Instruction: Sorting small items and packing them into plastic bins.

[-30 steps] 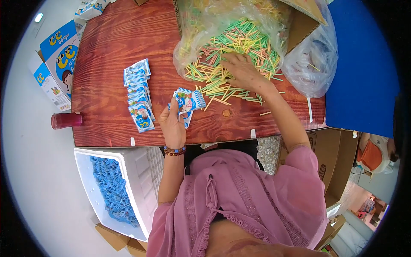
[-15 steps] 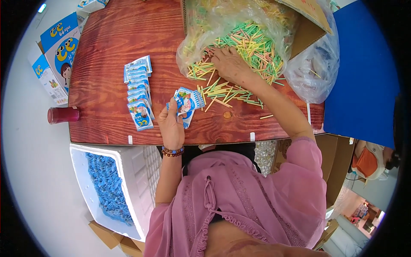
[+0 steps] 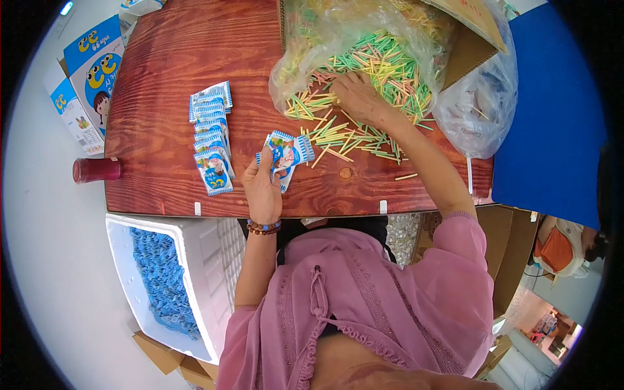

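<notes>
A worker in a pink top sits at a red-brown wooden table [image 3: 169, 58], clock positions here read from the centre of the view. At 1 o'clock, the right hand [image 3: 359, 101] reaches into a heap of thin sticks [image 3: 390, 62] in green, yellow and pink, spilling from a clear plastic bag [image 3: 281, 84]; its fingers bend down, but whether they grip any sticks cannot be told. Just off centre toward 9 o'clock, the left hand [image 3: 261, 185] pinches blue-and-white packets [image 3: 289, 153], at least two, thumb uppermost. An overlapping row of similar packets [image 3: 213, 172] lies at 10 o'clock, with a pink-red jar [image 3: 97, 170] at 9 and a white foam box [image 3: 211, 266] of blue pieces at 8.

The step in hand appears to be picking through the sticks while the packets are held ready. The next move would seem to call for a light, narrow pinch on the sticks and a steady left hand.
</notes>
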`<state>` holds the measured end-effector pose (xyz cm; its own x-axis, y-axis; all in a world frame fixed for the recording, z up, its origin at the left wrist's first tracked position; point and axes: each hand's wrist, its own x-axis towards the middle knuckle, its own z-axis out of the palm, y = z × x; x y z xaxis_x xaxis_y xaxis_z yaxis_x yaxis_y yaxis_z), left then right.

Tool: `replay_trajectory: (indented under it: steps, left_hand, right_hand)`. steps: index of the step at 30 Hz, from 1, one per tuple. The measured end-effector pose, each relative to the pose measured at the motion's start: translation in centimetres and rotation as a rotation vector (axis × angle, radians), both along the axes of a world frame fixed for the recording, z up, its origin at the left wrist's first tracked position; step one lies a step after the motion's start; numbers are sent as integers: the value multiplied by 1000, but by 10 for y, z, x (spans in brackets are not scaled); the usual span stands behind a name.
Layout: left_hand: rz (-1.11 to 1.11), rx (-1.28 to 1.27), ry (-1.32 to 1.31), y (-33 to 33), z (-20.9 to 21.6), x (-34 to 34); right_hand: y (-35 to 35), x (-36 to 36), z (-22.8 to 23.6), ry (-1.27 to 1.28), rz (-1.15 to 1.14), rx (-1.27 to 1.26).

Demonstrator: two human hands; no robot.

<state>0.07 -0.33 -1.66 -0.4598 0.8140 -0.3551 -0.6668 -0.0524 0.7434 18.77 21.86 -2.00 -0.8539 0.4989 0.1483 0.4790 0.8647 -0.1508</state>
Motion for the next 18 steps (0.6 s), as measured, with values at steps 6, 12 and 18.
replay_trajectory:
  steps: [6, 12, 18]
  left_hand:
    - [12, -3, 2, 1, 3, 2]
    - [12, 7, 14, -2, 3, 1]
    - [-6, 15, 11, -2, 5, 1]
  right_hand:
    - [0, 7, -10, 173, -23, -146]
    - [3, 15, -12, 178, -16, -153]
    - [-2, 22, -18, 420, -163, -377]
